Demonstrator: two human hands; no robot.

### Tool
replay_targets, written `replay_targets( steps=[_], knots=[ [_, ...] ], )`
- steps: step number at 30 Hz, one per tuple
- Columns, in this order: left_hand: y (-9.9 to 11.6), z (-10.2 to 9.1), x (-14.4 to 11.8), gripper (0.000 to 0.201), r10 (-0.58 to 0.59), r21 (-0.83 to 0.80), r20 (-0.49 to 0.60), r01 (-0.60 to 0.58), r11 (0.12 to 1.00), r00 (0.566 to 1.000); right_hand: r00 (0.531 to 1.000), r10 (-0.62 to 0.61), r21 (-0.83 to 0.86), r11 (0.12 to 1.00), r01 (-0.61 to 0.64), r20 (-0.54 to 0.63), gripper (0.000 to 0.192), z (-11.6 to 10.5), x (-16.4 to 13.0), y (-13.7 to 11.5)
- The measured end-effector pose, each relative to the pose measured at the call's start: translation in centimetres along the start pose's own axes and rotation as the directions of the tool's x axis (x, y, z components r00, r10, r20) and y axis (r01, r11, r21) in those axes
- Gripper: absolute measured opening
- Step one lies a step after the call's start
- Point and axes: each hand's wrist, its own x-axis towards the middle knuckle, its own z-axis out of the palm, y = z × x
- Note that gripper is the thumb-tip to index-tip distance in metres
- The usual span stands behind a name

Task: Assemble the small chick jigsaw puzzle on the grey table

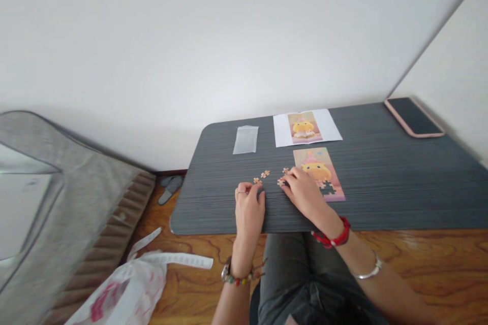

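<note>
Centre frame, the left hand (pixel 249 208) rests fingers-down beside loose puzzle pieces (pixel 265 174); the right hand (pixel 303 190) touches a piece at the puzzle (pixel 320 172), grip unclear. Sorting seems underway; fitting next needs matching the reference picture (pixel 304 127) above.

On the counter (pixel 381 183): puzzle (pixel 322 172) at centre, sheet (pixel 328 129) behind it, bag (pixel 246 139) left of sheet, phone (pixel 414 117) far right, loose pieces (pixel 265 174) left of puzzle.
</note>
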Motion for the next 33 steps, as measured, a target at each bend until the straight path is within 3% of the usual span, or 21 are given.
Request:
replay_targets(
  steps=[5,10,14,18,22,27,33],
  knots=[
    [0.6,0.4,0.8,0.021,0.066,-0.019,0.049,-0.065,0.998,0.997,1.000,0.000,-0.074,0.997,0.001,0.024,0.010,0.3,0.2,0.0],
    [1.2,1.0,2.4,0.021,0.226,-0.023,0.161,-0.225,0.974,0.961,0.995,-0.060,-0.138,0.988,0.071,0.082,0.009,0.2,0.6,0.4],
    [1.6,1.0,3.0,0.010,0.257,-0.043,0.195,-0.254,0.966,0.946,0.992,-0.109,-0.128,0.985,0.116,0.056,0.011,0.1,0.3,1.0],
    [2.4,0.9,2.5,0.015,0.316,-0.070,0.215,-0.308,0.949,0.924,0.990,-0.141,-0.111,0.984,0.141,0.002,0.013,-0.2,-1.2,2.1],
    [4.0,1.2,1.9,0.007,0.393,-0.131,0.236,-0.371,0.919,0.889,0.990,-0.131,-0.115,0.986,0.125,-0.049,0.016,-1.1,-3.3,3.5],
    [6.8,2.2,1.8,0.012,0.442,-0.191,0.263,-0.403,0.895,0.857,0.993,-0.107,-0.111,0.989,0.102,-0.046,0.017,-3.1,-5.6,5.8],
    [9.5,4.1,2.1,0.006,0.469,-0.243,0.247,-0.414,0.877,0.848,0.998,-0.051,-0.105,0.993,0.048,-0.025,0.019,-4.2,-6.7,8.6]
  ],
)
